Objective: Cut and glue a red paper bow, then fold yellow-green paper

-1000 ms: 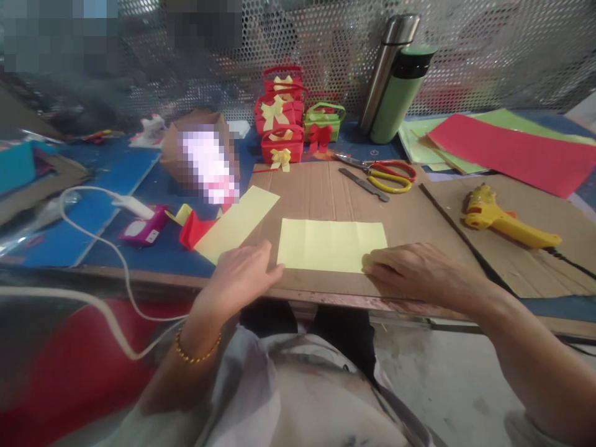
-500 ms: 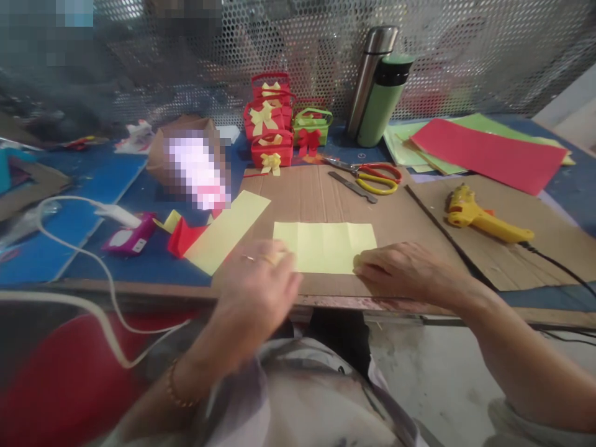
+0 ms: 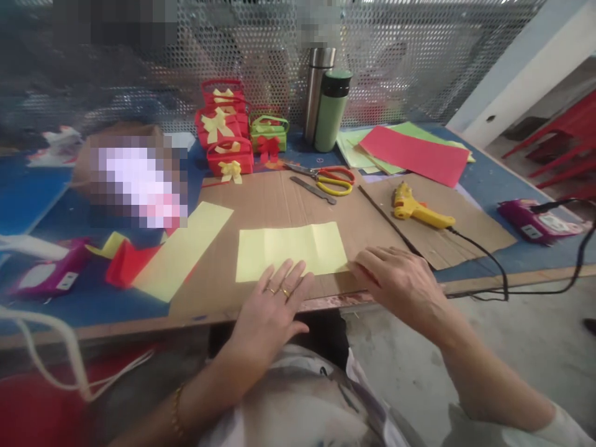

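A creased sheet of pale yellow paper (image 3: 291, 245) lies on a flat piece of brown cardboard (image 3: 265, 202) at the table's front. My left hand (image 3: 274, 304), wearing two rings, rests with outstretched fingers on the sheet's lower edge. At the sheet's lower right corner, my right hand (image 3: 395, 279) is closed, with bent fingers and fingertips against that corner; its thumb is mostly hidden. To the left, a plain yellow paper strip (image 3: 186, 251) lies slanted, partly over red folded paper (image 3: 130, 264).
Scissors (image 3: 335, 180) and a grey metal blade (image 3: 311, 189) lie beyond the sheet. A yellow glue gun (image 3: 419, 211) rests on cardboard at right, its cord trailing. Behind stand small red paper baskets (image 3: 228, 139), a green basket (image 3: 270, 130), a green bottle (image 3: 331, 112) and a steel flask (image 3: 314, 93).
The view has swung to the right, bringing a purple box with a black plug into sight. My left hand has flattened onto the sheet's lower edge. My right hand stays by the corner.
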`<state>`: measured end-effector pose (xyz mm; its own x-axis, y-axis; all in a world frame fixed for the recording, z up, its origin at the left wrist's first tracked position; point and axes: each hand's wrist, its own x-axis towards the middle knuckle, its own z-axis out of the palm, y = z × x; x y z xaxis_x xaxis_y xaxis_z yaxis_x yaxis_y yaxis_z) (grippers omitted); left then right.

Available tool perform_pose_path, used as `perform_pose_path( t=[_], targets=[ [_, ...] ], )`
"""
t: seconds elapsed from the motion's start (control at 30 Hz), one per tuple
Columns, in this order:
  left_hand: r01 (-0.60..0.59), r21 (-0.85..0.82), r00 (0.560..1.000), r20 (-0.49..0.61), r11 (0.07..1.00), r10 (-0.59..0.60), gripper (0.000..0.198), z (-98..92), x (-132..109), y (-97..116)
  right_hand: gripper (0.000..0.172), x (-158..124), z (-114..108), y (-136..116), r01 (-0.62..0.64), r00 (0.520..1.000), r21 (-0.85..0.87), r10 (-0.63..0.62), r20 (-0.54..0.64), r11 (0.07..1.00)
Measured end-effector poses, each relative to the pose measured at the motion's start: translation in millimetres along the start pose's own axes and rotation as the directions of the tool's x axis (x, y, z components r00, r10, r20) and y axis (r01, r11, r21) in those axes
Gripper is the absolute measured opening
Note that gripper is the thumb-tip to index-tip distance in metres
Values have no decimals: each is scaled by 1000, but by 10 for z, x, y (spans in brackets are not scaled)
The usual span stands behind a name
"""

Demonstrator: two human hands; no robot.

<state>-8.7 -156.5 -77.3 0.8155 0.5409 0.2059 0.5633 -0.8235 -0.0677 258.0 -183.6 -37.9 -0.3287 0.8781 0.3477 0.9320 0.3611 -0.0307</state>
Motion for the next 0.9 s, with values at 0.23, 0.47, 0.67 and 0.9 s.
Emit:
perform_pose_path(
  t=[0.23, 0.47, 0.67, 0.9],
  targets=[
    [40, -5, 999, 2, 999, -40, 86, -13, 17, 28, 42, 53, 272, -464, 206, 976, 165, -191, -104, 965],
    [41, -4, 999, 3, 999, -41, 90, 3, -6, 29, 43, -92, 320, -499, 92, 993, 100, -83, -87, 991],
    [35, 9, 999, -18, 999, -34, 81, 11, -7, 36, 40, -212, 284, -534, 15, 988, -53, -23, -150, 998],
    [34, -17, 999, -34, 999, -34, 79, 15, -3, 36, 31, -16, 190, -481, -36, 960, -76, 13, -281, 996]
  ],
)
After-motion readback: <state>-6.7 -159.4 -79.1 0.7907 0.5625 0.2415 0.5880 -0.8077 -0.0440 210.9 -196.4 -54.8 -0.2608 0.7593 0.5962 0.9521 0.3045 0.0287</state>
